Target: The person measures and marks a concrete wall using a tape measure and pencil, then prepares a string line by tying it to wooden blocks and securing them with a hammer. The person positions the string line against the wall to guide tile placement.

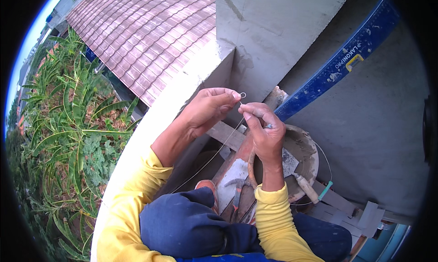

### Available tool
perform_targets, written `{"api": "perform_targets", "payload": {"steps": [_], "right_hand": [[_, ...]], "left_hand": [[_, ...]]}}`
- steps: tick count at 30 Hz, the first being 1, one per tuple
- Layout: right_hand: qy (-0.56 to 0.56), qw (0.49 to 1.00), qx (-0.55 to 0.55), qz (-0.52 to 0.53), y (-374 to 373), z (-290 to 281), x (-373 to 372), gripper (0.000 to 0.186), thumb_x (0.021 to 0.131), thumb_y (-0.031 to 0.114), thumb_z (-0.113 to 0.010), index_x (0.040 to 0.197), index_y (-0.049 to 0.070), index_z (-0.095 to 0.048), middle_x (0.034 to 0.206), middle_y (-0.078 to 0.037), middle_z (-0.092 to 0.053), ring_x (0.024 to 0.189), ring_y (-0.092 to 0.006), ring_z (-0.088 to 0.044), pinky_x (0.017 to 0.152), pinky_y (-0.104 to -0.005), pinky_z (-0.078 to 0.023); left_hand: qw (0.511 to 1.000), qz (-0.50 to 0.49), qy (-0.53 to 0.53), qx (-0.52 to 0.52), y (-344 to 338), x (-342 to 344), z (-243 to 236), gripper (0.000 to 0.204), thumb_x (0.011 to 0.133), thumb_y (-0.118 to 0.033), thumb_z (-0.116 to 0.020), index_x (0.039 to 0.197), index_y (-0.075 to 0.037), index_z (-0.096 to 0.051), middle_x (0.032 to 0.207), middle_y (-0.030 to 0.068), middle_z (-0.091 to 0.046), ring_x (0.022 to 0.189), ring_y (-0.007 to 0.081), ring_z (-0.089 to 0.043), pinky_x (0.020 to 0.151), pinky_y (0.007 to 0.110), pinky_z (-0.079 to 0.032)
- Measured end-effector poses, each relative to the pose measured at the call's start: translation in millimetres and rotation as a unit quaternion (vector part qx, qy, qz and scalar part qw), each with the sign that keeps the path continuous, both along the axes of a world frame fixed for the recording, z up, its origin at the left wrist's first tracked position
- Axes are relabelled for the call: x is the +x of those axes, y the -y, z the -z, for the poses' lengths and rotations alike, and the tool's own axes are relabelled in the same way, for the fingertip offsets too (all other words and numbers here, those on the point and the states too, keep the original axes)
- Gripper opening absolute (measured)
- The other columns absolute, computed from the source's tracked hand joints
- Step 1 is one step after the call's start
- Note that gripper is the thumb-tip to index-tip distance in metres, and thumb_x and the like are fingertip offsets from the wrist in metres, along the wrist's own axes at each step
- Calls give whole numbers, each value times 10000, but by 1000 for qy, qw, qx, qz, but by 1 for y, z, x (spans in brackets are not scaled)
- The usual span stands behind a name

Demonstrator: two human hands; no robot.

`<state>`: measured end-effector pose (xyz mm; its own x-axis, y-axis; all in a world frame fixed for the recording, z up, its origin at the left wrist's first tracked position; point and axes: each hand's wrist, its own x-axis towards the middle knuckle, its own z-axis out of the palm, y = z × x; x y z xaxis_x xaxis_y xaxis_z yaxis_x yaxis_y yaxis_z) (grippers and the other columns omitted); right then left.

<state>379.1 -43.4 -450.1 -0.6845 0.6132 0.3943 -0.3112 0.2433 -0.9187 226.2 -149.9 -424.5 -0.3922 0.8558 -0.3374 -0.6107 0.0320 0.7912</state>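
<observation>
My left hand (207, 109) pinches a thin pale cord by a small loop (243, 95) that stands up past the fingertips. Just to its right, my right hand (264, 127) grips the same cord between thumb and forefinger, the fingertips almost meeting the left ones. A small bluish tip (269, 126) shows among the right hand's fingers; what it belongs to is hidden. From the hands, a thin line (211, 159) runs down toward my left knee. Below my right hand sits a round mortar tub (311, 164), partly hidden by the wrist.
A long blue spirit level (337, 63) leans diagonally against the grey wall. A trowel (305, 186) rests at the tub, beside a turquoise-ended piece (325, 190) with cord. A hammer (236, 196) lies near my shoe (207, 189). Left, a bright ledge (150, 120) borders a drop to plants.
</observation>
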Motion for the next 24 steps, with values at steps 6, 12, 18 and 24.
{"api": "perform_targets", "payload": {"steps": [6,12,18,24], "right_hand": [[32,997,65,-17,-12,-14,5,135,912,-24,-745,1045,-12,-764,1003,-85,-741,880,-140,-689,776,-259,-547],[70,992,-95,-44,-24,-22,11,106,950,34,-741,1041,-18,-753,924,-21,-727,841,-85,-650,728,-236,-521],[94,951,-282,-85,-34,-20,14,125,960,90,-748,1035,-9,-741,795,48,-650,557,26,-421,476,-168,-270],[119,951,-275,-71,-36,-23,14,133,951,106,-756,1022,-6,-746,772,71,-620,550,38,-377,473,-167,-223]], "left_hand": [[995,52,79,15,7,-2,7,80,992,-163,-701,1008,-85,-697,865,-52,-636,726,19,-505,617,174,-388],[995,41,24,83,1,11,7,128,988,-191,-732,1028,-74,-698,892,-56,-632,782,32,-523,706,191,-425],[986,83,-122,71,0,12,8,170,976,-180,-755,1066,-40,-719,971,-26,-685,889,51,-587,799,215,-463],[979,79,-189,10,-6,14,4,196,961,-208,-779,1013,-21,-749,944,3,-717,891,65,-622,808,241,-487]]}}
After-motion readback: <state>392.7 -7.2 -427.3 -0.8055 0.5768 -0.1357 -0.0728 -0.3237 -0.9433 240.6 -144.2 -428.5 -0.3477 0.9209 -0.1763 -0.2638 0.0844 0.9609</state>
